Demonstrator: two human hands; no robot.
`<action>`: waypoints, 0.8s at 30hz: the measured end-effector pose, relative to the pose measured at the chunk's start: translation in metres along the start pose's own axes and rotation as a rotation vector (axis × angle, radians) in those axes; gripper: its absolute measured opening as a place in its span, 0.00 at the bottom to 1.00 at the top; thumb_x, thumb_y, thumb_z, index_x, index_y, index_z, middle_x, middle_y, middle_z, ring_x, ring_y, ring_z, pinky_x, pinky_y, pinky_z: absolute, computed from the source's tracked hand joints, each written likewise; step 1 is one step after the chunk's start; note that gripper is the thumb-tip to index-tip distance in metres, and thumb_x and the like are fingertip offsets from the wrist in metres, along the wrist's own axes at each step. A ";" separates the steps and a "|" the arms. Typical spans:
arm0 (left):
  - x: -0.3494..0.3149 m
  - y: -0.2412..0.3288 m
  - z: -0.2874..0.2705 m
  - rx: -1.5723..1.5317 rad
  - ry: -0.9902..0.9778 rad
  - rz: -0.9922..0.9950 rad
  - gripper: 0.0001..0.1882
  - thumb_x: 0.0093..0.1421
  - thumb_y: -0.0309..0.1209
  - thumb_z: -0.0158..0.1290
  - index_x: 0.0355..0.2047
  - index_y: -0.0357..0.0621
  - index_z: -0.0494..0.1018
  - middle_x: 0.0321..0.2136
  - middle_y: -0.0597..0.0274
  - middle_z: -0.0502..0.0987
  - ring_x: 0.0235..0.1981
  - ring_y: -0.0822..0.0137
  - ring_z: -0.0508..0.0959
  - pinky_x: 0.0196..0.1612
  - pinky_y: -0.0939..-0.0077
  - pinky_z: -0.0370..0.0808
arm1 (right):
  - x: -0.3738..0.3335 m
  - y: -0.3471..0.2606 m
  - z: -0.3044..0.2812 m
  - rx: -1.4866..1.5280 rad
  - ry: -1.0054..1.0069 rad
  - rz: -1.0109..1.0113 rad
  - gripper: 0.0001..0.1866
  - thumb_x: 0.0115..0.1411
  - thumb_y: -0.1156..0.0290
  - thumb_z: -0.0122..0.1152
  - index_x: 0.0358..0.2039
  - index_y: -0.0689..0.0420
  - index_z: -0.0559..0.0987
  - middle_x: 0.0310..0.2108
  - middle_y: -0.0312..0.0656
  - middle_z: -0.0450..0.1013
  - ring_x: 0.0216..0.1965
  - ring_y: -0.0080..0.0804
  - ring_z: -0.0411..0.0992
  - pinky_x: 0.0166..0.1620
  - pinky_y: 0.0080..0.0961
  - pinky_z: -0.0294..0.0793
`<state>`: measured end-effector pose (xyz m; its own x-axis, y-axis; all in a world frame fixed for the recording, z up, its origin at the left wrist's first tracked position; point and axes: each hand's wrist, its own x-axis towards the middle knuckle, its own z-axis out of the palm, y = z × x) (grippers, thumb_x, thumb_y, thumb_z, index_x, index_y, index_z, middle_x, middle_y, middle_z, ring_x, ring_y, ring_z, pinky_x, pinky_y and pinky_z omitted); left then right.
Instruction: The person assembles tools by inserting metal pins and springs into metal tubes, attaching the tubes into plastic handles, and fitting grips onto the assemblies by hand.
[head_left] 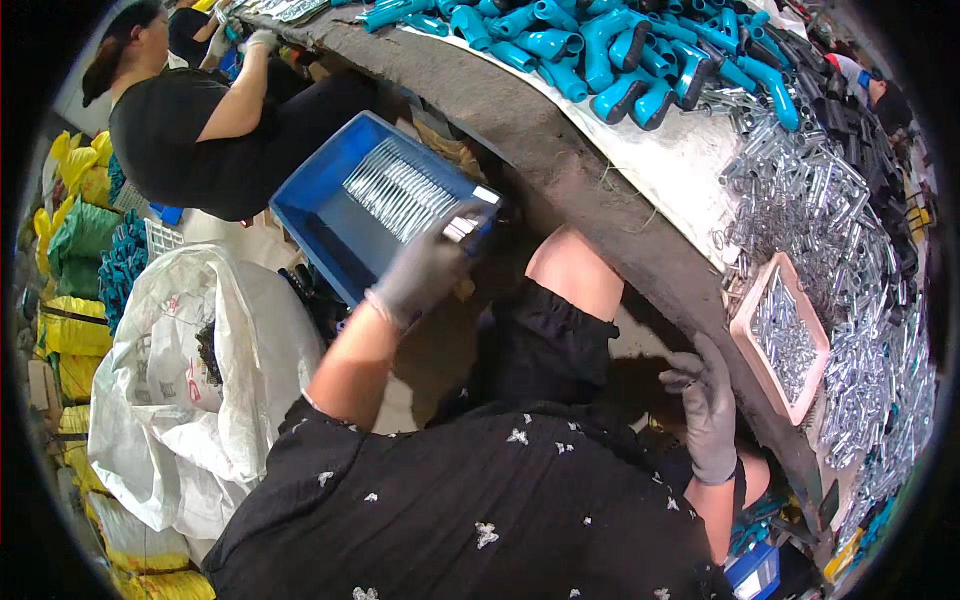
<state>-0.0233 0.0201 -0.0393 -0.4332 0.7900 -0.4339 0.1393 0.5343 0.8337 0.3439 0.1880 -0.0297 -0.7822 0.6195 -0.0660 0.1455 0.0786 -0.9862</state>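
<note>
My left hand, in a grey glove, is at the right end of a blue plastic bin. Its fingers are curled around a few shiny metal pieces by the bin's rim; their exact shape is partly hidden. Inside the bin, slim silvery metal parts lie side by side in a neat row. My right hand, gloved too, hovers beside the table edge above my knee. Its fingers are spread and slightly bent, with nothing visible in them. Nearest to it is a pink tray of small metal parts.
On the table lie teal plastic housings and a large heap of metal tubes and springs. A white woven sack stands at left, near yellow sacks. Another person sits at the far left.
</note>
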 end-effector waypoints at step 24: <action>0.073 -0.075 -0.057 0.441 0.610 0.173 0.12 0.51 0.35 0.57 0.32 0.42 0.82 0.36 0.44 0.77 0.40 0.46 0.79 0.48 0.57 0.74 | -0.020 0.000 0.011 -0.120 0.054 0.128 0.14 0.65 0.78 0.57 0.50 0.66 0.76 0.40 0.45 0.78 0.42 0.29 0.77 0.48 0.26 0.76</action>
<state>-0.1159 0.0203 -0.1145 -0.7695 0.6357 0.0617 0.5359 0.5901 0.6039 0.3526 0.1671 -0.0300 -0.7197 0.6709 -0.1785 0.3155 0.0870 -0.9449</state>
